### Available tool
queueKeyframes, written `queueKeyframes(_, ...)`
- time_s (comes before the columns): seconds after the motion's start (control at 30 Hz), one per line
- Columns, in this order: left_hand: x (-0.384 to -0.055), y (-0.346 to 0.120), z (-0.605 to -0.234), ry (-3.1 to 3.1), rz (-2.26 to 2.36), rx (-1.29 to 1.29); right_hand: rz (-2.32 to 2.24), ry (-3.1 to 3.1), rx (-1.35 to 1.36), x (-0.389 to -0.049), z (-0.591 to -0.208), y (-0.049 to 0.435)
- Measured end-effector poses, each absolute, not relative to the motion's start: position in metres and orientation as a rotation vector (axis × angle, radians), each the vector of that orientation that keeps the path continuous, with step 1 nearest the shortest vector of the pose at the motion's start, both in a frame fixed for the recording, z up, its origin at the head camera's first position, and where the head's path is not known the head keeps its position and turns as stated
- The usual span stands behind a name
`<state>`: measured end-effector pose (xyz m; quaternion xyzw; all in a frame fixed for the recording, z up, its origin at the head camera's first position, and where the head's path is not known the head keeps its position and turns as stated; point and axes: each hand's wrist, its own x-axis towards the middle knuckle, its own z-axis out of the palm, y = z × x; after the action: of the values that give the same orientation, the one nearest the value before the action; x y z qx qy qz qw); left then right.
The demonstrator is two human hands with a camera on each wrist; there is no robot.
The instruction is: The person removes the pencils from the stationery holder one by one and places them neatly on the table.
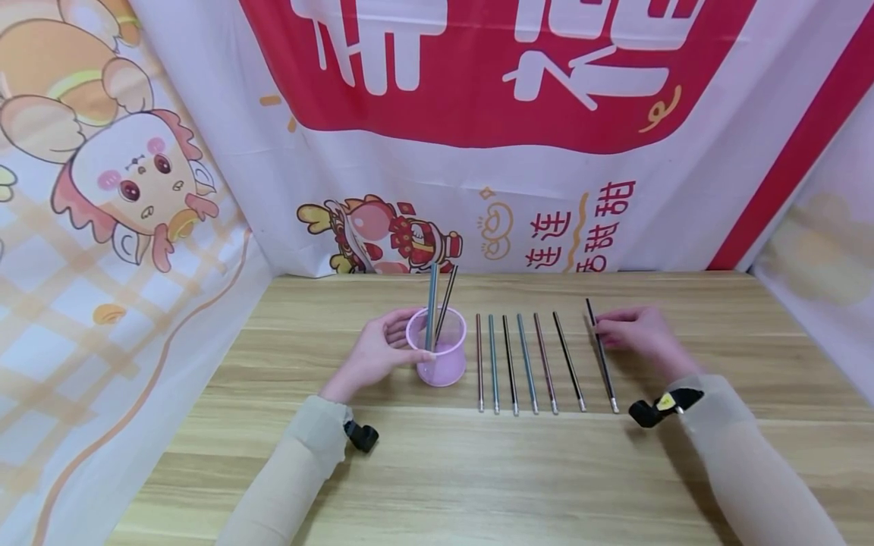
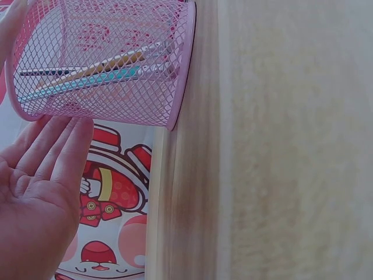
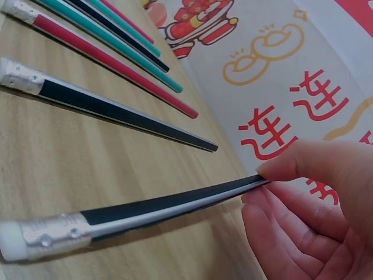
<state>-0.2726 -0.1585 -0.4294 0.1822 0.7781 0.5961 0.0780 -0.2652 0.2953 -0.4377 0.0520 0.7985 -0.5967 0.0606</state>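
Note:
In the head view, my left hand [image 1: 382, 345] holds a pink mesh pencil cup [image 1: 442, 369] by its side, thumb at the near rim and fingers behind. The left wrist view shows the mesh of the cup [image 2: 111, 105] with a teal pencil [image 2: 99, 83] and others leaning inside. On the right, my right hand [image 1: 631, 330] pinches a black pencil [image 1: 602, 356] near its eraserless end. The right wrist view shows that pencil [image 3: 169, 204] between thumb and fingers, its white eraser pointing away from the hand. Whether the eraser end touches the table is unclear.
Several pencils lie side by side between the cup and the right hand, among them a red pencil [image 1: 479, 364], a teal pencil [image 1: 528, 364] and a black pencil [image 1: 570, 362]. Behind the wooden table [image 1: 478, 485] hangs a printed cloth [image 1: 259, 174].

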Motion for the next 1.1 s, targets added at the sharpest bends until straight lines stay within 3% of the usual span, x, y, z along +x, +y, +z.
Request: queueKeyframes(1.1,-0.272,-0.159,-0.430,2.340,1.781,0.546,-1.568,2.581,0.243,-0.265,-0.445,0.275)
